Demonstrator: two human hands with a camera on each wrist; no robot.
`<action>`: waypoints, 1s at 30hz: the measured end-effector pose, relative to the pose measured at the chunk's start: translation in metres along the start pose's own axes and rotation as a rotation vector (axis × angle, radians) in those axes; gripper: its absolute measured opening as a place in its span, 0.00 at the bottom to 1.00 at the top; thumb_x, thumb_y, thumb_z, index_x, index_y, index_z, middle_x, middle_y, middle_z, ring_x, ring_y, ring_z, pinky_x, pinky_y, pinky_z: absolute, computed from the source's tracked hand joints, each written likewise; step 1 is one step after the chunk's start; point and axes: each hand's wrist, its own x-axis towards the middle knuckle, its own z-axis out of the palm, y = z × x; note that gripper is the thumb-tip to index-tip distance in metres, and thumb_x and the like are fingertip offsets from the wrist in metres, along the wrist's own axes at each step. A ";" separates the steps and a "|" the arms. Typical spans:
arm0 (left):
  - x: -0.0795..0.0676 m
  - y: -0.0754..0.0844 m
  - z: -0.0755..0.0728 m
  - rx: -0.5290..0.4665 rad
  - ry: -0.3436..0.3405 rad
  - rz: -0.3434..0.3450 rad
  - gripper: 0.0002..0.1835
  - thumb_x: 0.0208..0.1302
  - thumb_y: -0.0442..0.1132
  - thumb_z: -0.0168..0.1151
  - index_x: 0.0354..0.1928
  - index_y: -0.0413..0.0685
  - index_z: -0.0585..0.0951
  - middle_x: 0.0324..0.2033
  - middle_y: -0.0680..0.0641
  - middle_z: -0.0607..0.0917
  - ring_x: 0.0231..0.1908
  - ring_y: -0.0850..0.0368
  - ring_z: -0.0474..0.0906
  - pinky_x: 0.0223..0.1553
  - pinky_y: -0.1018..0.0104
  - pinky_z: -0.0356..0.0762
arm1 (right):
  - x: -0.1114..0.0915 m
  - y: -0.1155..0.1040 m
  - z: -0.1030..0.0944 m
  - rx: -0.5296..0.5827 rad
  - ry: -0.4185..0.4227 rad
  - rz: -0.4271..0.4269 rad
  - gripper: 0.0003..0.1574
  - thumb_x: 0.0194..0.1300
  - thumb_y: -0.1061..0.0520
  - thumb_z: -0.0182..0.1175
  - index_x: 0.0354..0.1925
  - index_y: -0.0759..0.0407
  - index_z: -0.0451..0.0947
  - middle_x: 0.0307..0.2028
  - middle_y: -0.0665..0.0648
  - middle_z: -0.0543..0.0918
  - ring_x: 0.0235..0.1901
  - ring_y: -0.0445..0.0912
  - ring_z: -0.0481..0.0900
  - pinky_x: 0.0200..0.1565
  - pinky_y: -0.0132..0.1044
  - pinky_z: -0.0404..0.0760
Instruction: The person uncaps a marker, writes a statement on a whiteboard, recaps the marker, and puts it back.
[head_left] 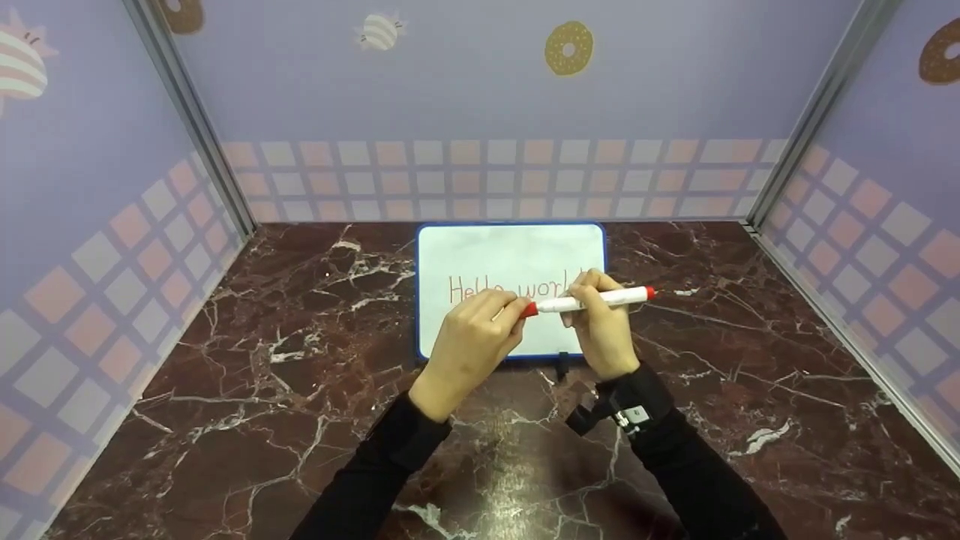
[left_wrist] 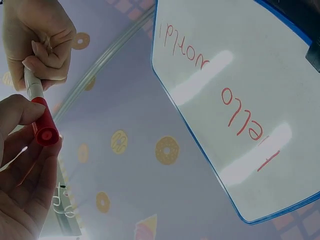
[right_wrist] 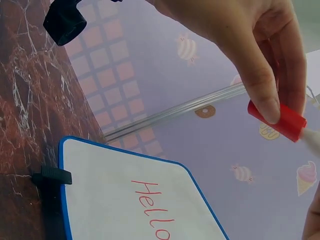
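My right hand (head_left: 606, 330) grips a white marker (head_left: 630, 296) with a red end, held roughly level above the whiteboard (head_left: 450, 251). Between thumb and fingers, my left hand (head_left: 476, 337) pinches the marker's red cap (left_wrist: 46, 125). In the right wrist view the cap meets the marker's white front end; how far it is pushed on cannot be told. Red handwriting (right_wrist: 150, 202) reading "Hello world" runs across the blue-framed board, partly hidden by both hands in the head view.
A dark red marbled table (head_left: 300, 420) lies under the board. A black clip-like piece (right_wrist: 55, 175) sits at the board's near edge. Patterned purple walls (head_left: 465, 90) with metal corner posts (head_left: 817, 105) enclose the back and sides.
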 end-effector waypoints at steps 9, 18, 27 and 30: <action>0.000 0.003 -0.002 -0.035 -0.014 0.003 0.07 0.56 0.33 0.71 0.37 0.43 0.87 0.33 0.50 0.87 0.33 0.56 0.84 0.39 0.69 0.85 | -0.003 0.001 0.003 0.005 -0.025 0.012 0.24 0.65 0.73 0.45 0.17 0.54 0.65 0.20 0.48 0.69 0.16 0.37 0.68 0.19 0.24 0.66; 0.000 0.004 -0.001 -0.021 0.002 0.028 0.07 0.55 0.32 0.71 0.37 0.43 0.87 0.33 0.50 0.87 0.33 0.57 0.84 0.39 0.70 0.85 | -0.005 0.003 0.004 0.001 -0.021 0.024 0.24 0.65 0.74 0.44 0.17 0.55 0.65 0.20 0.48 0.70 0.16 0.38 0.68 0.19 0.24 0.67; 0.000 0.004 0.003 0.003 0.007 0.048 0.05 0.60 0.35 0.69 0.37 0.43 0.87 0.34 0.50 0.87 0.34 0.58 0.84 0.41 0.69 0.85 | -0.006 0.006 0.005 -0.005 -0.012 0.034 0.23 0.66 0.73 0.45 0.18 0.54 0.66 0.20 0.48 0.72 0.16 0.38 0.69 0.19 0.24 0.66; 0.000 0.004 0.004 0.015 0.008 0.053 0.05 0.61 0.36 0.69 0.38 0.43 0.87 0.34 0.50 0.87 0.35 0.58 0.84 0.43 0.69 0.85 | -0.006 0.006 0.005 0.003 -0.014 0.034 0.23 0.66 0.73 0.45 0.18 0.54 0.66 0.20 0.48 0.72 0.16 0.38 0.69 0.19 0.24 0.66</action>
